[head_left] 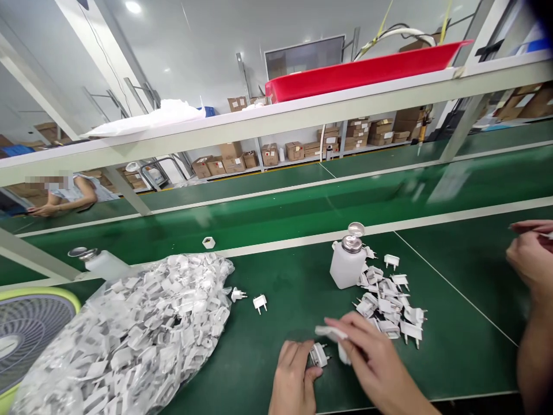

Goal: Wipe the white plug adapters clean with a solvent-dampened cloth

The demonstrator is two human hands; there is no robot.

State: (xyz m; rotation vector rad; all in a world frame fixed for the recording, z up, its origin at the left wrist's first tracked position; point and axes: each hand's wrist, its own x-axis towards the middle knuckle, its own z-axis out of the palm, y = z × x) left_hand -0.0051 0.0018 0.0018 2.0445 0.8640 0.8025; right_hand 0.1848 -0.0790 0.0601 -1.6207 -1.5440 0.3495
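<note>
My left hand point(292, 372) is closed on a white plug point(318, 355), its metal pins pointing right, low over the green table. Just to the right, my right hand point(374, 354) pinches a folded white cloth point(332, 332), one end hanging down beside the plug. Past my right hand lies a loose pile of white plugs point(391, 308). A white pump bottle point(347, 266) with its metal lid flipped up stands at the pile's left edge. To the left, a big clear bag point(164, 323) is full of similar white plugs; a single plug point(260, 302) lies beside it.
A second white bottle point(106, 265) leans behind the bag, near a green-rimmed fan point(38, 294). Another person's hand point(533, 253) is at the right edge. Overhead runs a shelf point(242, 125) with a red tray point(363, 74). A person point(80, 193) sits far left.
</note>
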